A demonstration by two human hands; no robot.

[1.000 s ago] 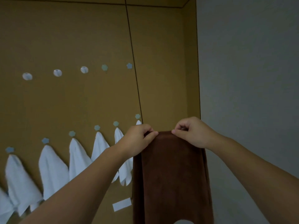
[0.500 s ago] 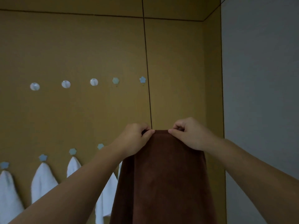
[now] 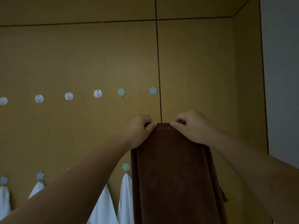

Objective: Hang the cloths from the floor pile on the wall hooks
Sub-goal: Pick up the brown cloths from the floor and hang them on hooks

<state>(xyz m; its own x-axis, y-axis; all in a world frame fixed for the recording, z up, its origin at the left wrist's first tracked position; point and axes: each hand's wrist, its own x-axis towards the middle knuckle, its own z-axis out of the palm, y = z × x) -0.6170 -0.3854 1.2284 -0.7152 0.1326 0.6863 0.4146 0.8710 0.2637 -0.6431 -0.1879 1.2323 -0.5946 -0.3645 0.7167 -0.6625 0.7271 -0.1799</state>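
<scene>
Higher now, brown cloth (image 3: 174,167), top edge pinched between 2 hands (image 3: 165,128).

1. We see our two forearms coming in from the bottom corners, both bare with no sleeve on any part in view.
2. Our left hand (image 3: 140,130) wears no glove, ring or band that we can make out.
3. Our right hand (image 3: 191,126) is likewise ungloved, wrist uncovered.
4. In this dim light we cannot tell finer marks.
</scene>
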